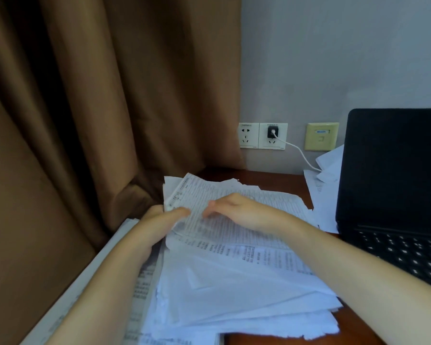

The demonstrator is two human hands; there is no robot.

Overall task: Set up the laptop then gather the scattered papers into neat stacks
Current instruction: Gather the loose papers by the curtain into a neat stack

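Observation:
A loose pile of printed white papers [234, 277] covers the desk's left half, sheets fanned at different angles. My left hand [159, 220] grips the left edge of the upper sheets [209, 195], thumb on top and fingers hidden under the paper. My right hand [237, 207] lies flat on those same sheets, fingers stretched leftward towards the left thumb. At the right stands a black laptop [393, 185], lid open, screen dark, keyboard showing. More papers [326, 185] lie behind and beside its left edge.
Brown curtains [85, 120] hang at the left, touching the desk's back corner. Wall sockets [263, 136] hold a black charger with a white cable [301, 155] running towards the laptop. The reddish wooden desk [259, 175] shows at the back and front right.

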